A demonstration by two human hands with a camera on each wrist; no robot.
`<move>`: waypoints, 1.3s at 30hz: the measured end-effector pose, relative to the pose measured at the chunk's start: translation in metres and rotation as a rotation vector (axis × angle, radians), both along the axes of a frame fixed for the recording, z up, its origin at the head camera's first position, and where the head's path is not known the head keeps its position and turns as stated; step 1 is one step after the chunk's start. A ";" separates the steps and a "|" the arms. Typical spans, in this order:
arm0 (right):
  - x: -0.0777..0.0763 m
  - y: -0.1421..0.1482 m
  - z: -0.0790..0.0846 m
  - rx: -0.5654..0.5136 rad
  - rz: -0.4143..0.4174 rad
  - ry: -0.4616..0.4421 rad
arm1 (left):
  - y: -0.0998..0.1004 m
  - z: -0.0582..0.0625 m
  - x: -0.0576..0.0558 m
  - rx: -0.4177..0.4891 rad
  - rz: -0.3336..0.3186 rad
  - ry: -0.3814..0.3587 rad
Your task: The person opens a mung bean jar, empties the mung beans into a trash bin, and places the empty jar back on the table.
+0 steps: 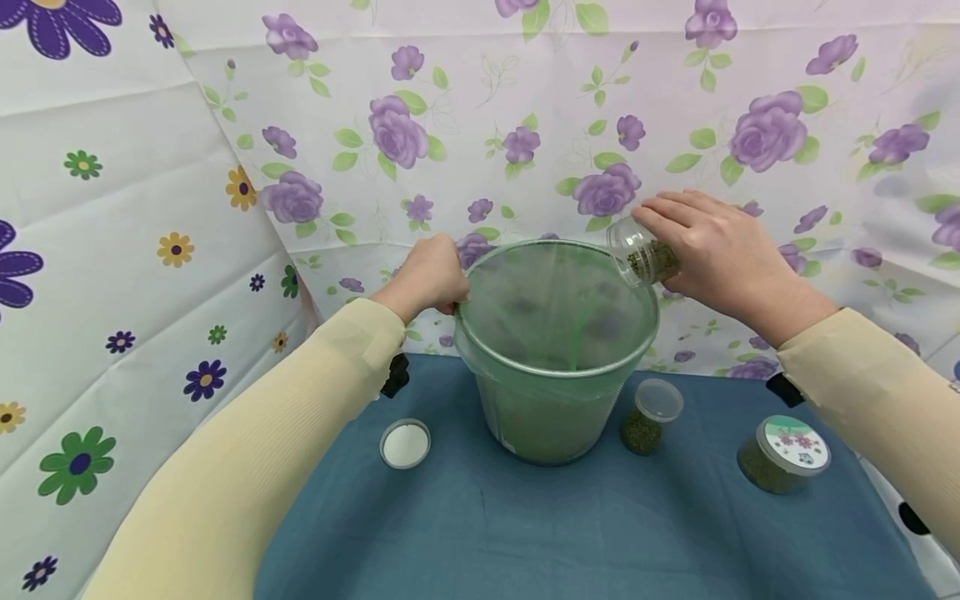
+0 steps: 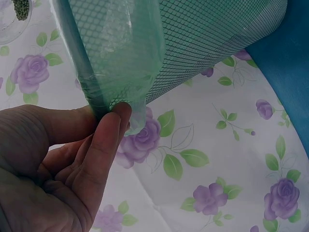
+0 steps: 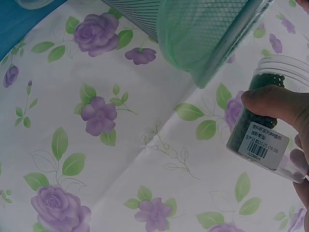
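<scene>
A mesh trash bin stands upright, lined with a thin green plastic bag folded over its rim. My left hand pinches the bag and rim at the left side, thumb against fingers in the left wrist view. My right hand grips a clear plastic jar at the bin's right rim. The jar is uncapped and tilted, its mouth towards the bin. Dark green pellets lie along its lower side, and a white label with a barcode shows on its base.
A white-lined round lid lies left of the bin on the blue cloth. To the right stand a clear-lidded jar of dark green bits and a tub with a flowered lid. Floral sheets hang behind and left.
</scene>
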State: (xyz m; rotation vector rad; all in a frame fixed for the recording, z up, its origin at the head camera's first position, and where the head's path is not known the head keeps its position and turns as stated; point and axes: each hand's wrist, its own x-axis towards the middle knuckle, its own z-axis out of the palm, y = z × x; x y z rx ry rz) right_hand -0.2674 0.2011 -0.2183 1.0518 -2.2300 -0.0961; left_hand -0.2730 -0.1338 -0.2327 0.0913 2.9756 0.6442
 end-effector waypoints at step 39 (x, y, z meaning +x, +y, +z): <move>0.000 -0.003 0.000 0.015 0.015 0.007 | -0.002 -0.001 -0.001 0.014 -0.007 0.008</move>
